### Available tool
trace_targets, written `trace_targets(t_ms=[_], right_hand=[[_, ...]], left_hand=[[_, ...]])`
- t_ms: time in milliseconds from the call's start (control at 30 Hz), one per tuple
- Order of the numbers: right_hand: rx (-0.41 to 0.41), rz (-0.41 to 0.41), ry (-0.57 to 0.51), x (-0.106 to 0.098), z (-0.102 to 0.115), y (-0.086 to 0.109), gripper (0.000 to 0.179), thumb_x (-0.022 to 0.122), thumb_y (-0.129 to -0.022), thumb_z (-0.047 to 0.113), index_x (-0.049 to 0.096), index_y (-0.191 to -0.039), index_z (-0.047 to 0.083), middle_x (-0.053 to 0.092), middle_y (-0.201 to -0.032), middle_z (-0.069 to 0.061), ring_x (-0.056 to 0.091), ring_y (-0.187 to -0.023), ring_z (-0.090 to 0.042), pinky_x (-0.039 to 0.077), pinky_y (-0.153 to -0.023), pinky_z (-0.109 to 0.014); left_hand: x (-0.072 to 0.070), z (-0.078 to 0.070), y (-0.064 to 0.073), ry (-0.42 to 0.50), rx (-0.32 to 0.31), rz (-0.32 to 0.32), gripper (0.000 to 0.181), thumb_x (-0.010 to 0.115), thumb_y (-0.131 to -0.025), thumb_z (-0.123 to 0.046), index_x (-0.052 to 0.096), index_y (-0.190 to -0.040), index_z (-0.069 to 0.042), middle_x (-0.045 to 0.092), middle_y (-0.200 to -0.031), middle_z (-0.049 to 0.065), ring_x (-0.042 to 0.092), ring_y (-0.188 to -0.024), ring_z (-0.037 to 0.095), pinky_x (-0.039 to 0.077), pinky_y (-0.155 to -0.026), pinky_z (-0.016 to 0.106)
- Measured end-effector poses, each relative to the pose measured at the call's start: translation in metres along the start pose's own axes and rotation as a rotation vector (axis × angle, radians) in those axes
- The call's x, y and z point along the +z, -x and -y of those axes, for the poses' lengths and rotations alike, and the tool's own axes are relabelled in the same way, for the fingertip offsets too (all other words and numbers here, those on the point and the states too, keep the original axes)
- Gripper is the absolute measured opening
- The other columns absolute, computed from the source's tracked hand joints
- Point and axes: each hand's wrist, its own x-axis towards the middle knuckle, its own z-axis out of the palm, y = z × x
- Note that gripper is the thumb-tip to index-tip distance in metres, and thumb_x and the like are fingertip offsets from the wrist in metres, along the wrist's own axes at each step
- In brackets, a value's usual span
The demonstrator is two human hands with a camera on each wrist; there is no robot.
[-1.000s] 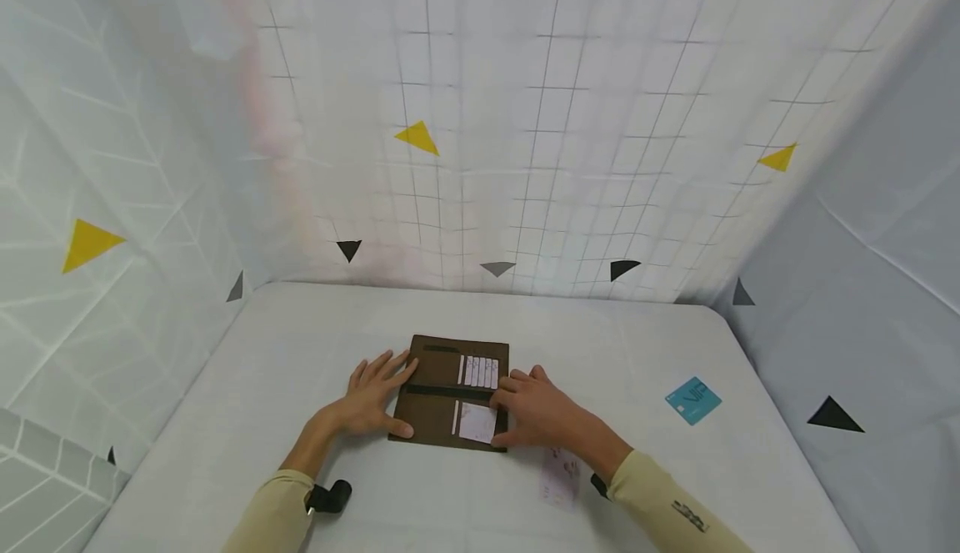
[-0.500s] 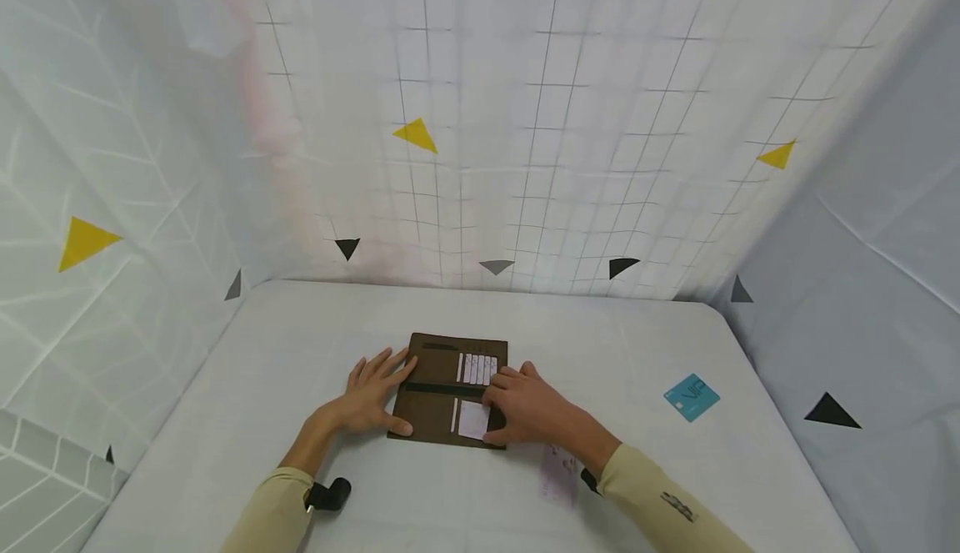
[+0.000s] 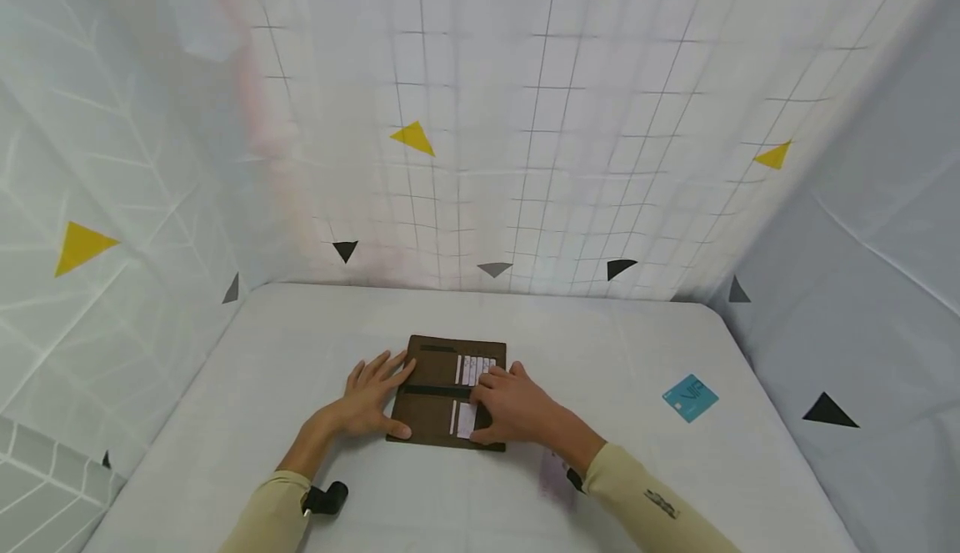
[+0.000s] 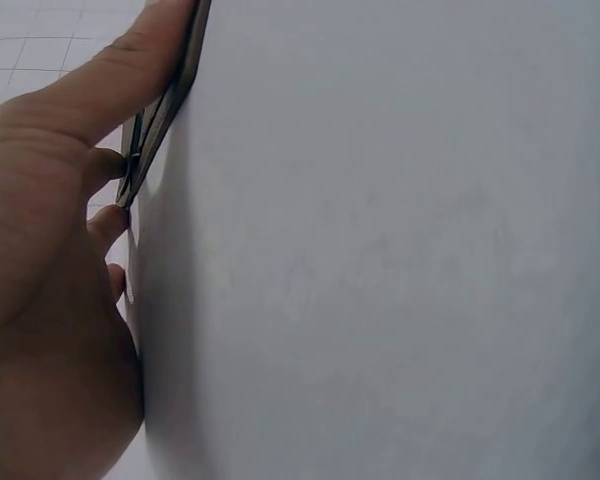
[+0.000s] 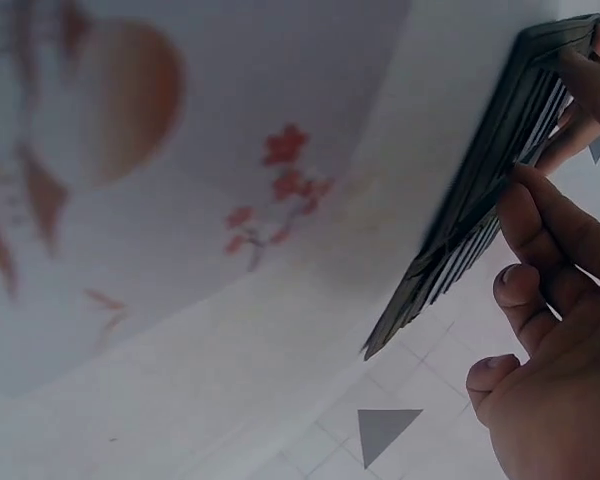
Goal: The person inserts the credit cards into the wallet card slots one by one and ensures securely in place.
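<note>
A dark brown wallet (image 3: pixel 423 419) lies opened flat on the white table. Pale printed cards (image 3: pixel 477 371) stand in a row of slots in its far half. A whitish card (image 3: pixel 467 420) shows in the near half, partly behind my right hand (image 3: pixel 517 407), whose thumb and curled fingers pinch it at its right end. Spread over the wallet's left edge, my left hand (image 3: pixel 369 403) holds it down with straight fingers, the thumb at the near corner. In the right wrist view the fingertips (image 5: pixel 518 195) reach the wallet (image 5: pixel 480 170) near its slots.
A teal VIP card (image 3: pixel 691 398) lies on the table's right side. A pinkish card with a flower print (image 5: pixel 280 190) lies beneath the right wrist, partly hidden in the head view. White curtains (image 3: pixel 480 119) with triangle marks stand behind and at both sides.
My right hand has moved left across the near half of the wallet, and less of the whitish card shows there. My left hand has stayed in place.
</note>
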Motion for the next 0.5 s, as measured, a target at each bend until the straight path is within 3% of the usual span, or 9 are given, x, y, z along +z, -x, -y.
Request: trace_targets(t_ms=[233, 500], right_hand=[[0.007, -0.054, -0.007, 0.0004, 0.0, 0.0018, 0.05, 0.071, -0.08, 0.069, 0.073, -0.103, 0.025, 0.064, -0.1, 0.009, 0.054, -0.094, -0.012, 0.032, -0.072, -0.034], [0.049, -0.017, -0.042, 0.0058, 0.0004, 0.0018, 0.053, 0.071, -0.079, 0.071, 0.074, -0.106, 0.025, 0.066, -0.102, 0.01, 0.057, -0.097, -0.012, 0.034, -0.073, -0.033]], left_hand=[[-0.0012, 0.002, 0.0004, -0.006, 0.0, -0.003, 0.118, 0.082, -0.072, -0.063, 0.024, -0.161, -0.01, 0.013, -0.168, 0.015, 0.004, -0.153, 0.045, -0.001, -0.114, 0.071], [-0.0013, 0.0013, -0.0002, -0.008, 0.007, 0.007, 0.118, 0.08, -0.073, -0.064, 0.023, -0.161, -0.011, 0.012, -0.168, 0.015, 0.003, -0.153, 0.045, -0.001, -0.113, 0.071]])
